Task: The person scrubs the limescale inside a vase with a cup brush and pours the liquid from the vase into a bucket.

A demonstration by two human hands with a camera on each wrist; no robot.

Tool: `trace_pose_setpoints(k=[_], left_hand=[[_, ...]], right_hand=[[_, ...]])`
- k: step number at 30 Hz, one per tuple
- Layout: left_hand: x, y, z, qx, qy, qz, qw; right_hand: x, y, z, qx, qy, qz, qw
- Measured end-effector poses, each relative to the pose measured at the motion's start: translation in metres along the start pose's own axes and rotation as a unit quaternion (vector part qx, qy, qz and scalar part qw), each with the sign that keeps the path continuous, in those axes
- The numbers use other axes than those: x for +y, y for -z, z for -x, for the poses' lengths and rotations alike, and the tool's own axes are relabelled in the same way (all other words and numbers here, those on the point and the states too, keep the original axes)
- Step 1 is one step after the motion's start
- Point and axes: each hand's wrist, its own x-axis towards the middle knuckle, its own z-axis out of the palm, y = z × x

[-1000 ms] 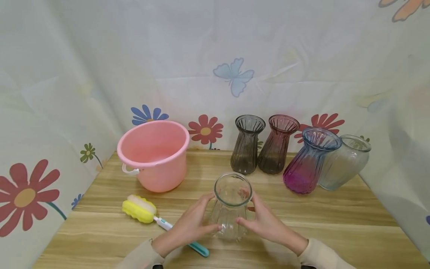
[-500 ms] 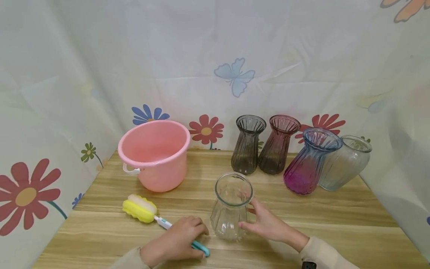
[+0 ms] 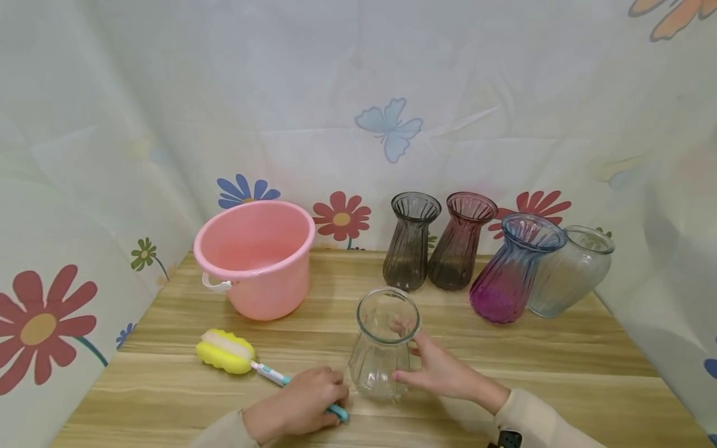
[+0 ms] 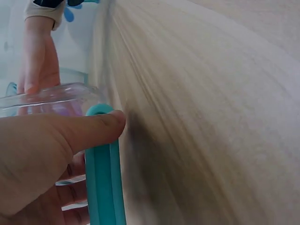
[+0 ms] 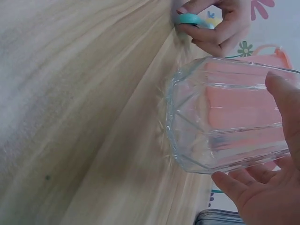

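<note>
The left hand (image 3: 305, 399) pinches the sponge bottle brush (image 3: 271, 374) by its teal handle (image 4: 104, 187), thumb on one side, curled fingers on the other; the yellow-and-white sponge head (image 3: 226, 353) lies well beyond the fingers. The right hand (image 3: 448, 373) grips the upright clear glass vase (image 3: 381, 370), which sits between thumb and fingers above the wooden tabletop (image 3: 538, 361).

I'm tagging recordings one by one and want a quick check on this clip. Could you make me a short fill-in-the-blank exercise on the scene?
1. The left hand grips the brush by its ____.
2. The right hand holds the nearest vase, whose glass is ____, not tinted.
3. The bucket is ____ in colour.
4. Besides the held one, ____ other vases are on the table.

Missing words: handle; clear; pink; four.
</note>
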Motion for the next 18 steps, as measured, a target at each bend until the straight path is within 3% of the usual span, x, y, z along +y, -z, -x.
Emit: trace_pose_setpoints(k=[2, 5, 9, 12, 16, 18], left_hand=[[0.0, 0.006, 0.001, 0.002, -0.01, -0.008, 0.9999], [0.0, 0.022, 0.002, -0.006, -0.014, 0.015, 0.9998], [-0.003, 0.05, 0.0, -0.012, -0.001, 0.087, 0.9962], [-0.008, 0.074, -0.002, 0.01, 0.002, 0.13, 0.9915], [-0.02, 0.106, -0.008, 0.072, 0.004, 0.201, 0.977], [-0.026, 0.12, -0.011, 0.113, 0.017, 0.257, 0.9596]], right_hand=[[-0.001, 0.001, -0.001, -0.003, -0.004, 0.005, 1.0], [-0.003, 0.003, -0.002, -0.009, -0.011, 0.01, 0.9998], [-0.004, 0.004, -0.002, -0.012, -0.017, 0.018, 0.9996], [-0.004, 0.003, -0.001, -0.011, -0.018, 0.024, 0.9995], [-0.004, 0.003, -0.001, -0.008, -0.016, 0.027, 0.9995], [-0.004, 0.002, -0.001, -0.006, -0.015, 0.026, 0.9995]])
